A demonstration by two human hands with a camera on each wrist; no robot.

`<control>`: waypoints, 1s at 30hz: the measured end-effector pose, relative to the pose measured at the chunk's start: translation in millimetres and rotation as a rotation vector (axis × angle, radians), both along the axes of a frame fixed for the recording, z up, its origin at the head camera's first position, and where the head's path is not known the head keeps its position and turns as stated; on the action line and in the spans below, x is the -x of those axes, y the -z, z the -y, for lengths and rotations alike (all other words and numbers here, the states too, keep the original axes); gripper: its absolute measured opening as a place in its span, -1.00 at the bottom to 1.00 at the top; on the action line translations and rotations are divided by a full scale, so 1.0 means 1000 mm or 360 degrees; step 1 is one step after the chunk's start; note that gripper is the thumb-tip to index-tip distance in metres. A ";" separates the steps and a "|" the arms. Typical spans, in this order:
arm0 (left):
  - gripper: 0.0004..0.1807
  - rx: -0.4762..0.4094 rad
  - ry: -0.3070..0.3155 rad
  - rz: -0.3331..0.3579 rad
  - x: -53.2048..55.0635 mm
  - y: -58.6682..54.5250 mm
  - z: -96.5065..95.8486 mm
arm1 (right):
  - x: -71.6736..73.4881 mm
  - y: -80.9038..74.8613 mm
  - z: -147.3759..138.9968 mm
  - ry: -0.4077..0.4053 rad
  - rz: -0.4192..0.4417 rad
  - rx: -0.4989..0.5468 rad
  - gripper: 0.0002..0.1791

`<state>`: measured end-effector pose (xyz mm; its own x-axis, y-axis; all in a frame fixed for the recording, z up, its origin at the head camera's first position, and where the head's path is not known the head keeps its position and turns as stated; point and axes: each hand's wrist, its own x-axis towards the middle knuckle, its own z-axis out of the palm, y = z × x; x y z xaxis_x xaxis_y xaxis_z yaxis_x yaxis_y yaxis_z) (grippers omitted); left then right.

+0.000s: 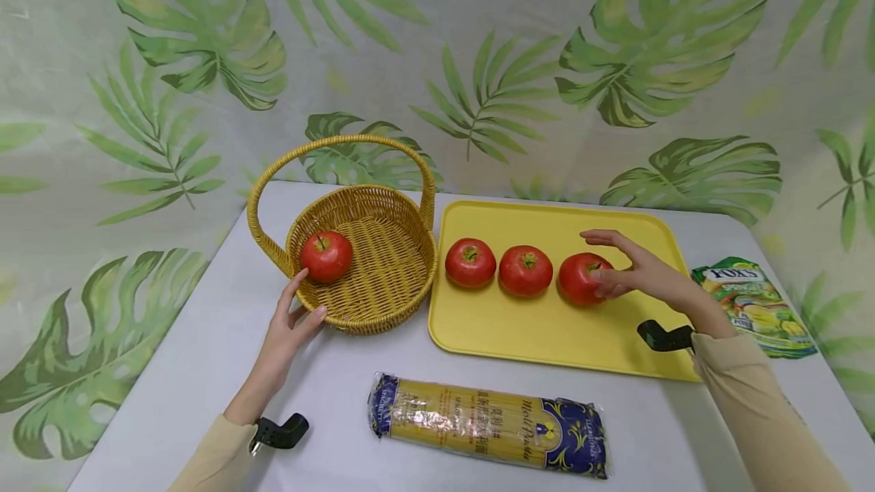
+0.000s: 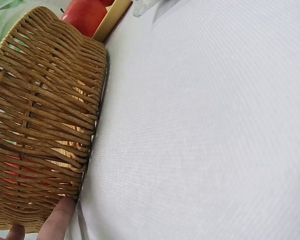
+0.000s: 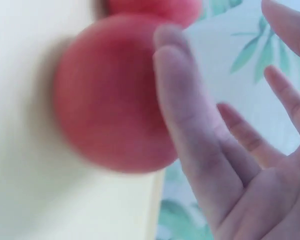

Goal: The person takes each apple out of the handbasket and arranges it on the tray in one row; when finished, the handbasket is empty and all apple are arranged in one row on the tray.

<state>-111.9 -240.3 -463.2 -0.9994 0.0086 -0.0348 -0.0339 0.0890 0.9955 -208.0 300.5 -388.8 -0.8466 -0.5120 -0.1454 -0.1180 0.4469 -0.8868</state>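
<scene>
In the head view, my left hand (image 1: 290, 332) touches the near left side of a wicker basket (image 1: 410, 310) with a tall handle. The left wrist view shows fingertips against the basket's woven outer wall (image 2: 45, 110). One red apple (image 1: 326, 257) lies inside on the left. My right hand (image 1: 639, 272) is over the rightmost apple (image 1: 581, 279) on a yellow tray (image 1: 533, 336), fingers spread apart and thumb in front of it. Seen from the right wrist, that apple (image 3: 110, 100) sits beside the extended thumb. The middle apple (image 1: 525, 271) and the left apple (image 1: 470, 263) stand in a row with it.
A pack of spaghetti (image 1: 478, 424) lies across the table in front of the tray. A green Fox's candy bag (image 1: 755, 306) is at the tray's right side. Leaf-patterned cloth (image 1: 492, 97) hangs behind the white table (image 1: 328, 416).
</scene>
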 end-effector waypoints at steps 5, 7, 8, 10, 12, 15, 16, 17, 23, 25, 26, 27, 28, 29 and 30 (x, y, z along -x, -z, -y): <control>-0.25 -0.0002 -0.0009 0.0005 -0.001 0.000 0.000 | 0.004 -0.017 0.024 -0.0066 -0.0096 0.0070 -0.36; -0.26 -0.0002 -0.0011 0.0004 -0.001 0.000 0.000 | 0.006 -0.021 0.036 -0.0095 -0.0093 0.0112 -0.37; -0.26 0.0000 -0.0013 0.0003 -0.001 0.000 0.000 | 0.007 -0.023 0.043 -0.0112 -0.0091 0.0129 -0.38; -0.26 0.0006 -0.0014 0.0000 -0.001 0.000 0.000 | 0.009 -0.027 0.056 -0.0141 -0.0080 0.0161 -0.39; -0.27 0.0016 -0.0014 -0.0002 -0.001 0.000 0.000 | 0.011 -0.029 0.070 -0.0173 -0.0085 0.0196 -0.39; -0.27 0.0024 -0.0013 -0.0012 -0.001 0.000 0.000 | 0.015 -0.031 0.092 -0.0226 -0.0082 0.0255 -0.39; -0.27 0.0026 -0.0013 -0.0014 -0.001 -0.001 0.000 | 0.017 -0.031 0.100 -0.0241 -0.0079 0.0272 -0.39; -0.27 0.0029 -0.0012 -0.0017 -0.001 -0.001 0.000 | 0.019 -0.030 0.108 -0.0254 -0.0074 0.0277 -0.38; -0.27 0.0036 -0.0014 -0.0015 -0.001 -0.002 -0.001 | 0.031 -0.022 0.157 -0.0364 -0.0071 0.0328 -0.40; -0.26 0.0031 -0.0016 -0.0010 -0.001 -0.002 0.000 | 0.034 -0.020 0.174 -0.0414 -0.0070 0.0354 -0.40; -0.26 0.0032 -0.0020 -0.0006 0.000 -0.002 0.000 | 0.036 -0.019 0.182 -0.0439 -0.0073 0.0364 -0.39; -0.27 0.0037 -0.0028 -0.0002 0.000 -0.001 0.000 | 0.037 -0.019 0.190 -0.0463 -0.0069 0.0374 -0.39; -0.26 0.0038 -0.0030 -0.0001 0.000 -0.001 0.000 | 0.038 -0.018 0.198 -0.0489 -0.0072 0.0382 -0.38; -0.26 0.0039 -0.0033 -0.0001 0.000 -0.001 0.000 | 0.039 -0.018 0.206 -0.0510 -0.0081 0.0382 -0.39; -0.26 0.0040 -0.0030 -0.0003 0.000 -0.001 0.001 | 0.039 -0.019 0.214 -0.0531 -0.0084 0.0381 -0.39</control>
<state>-112.2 -241.1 -462.6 -0.9994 -0.0113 -0.0331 -0.0342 0.1136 0.9929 -247.3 86.3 -370.3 -0.6315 -0.7737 0.0502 -0.2695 0.1583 -0.9499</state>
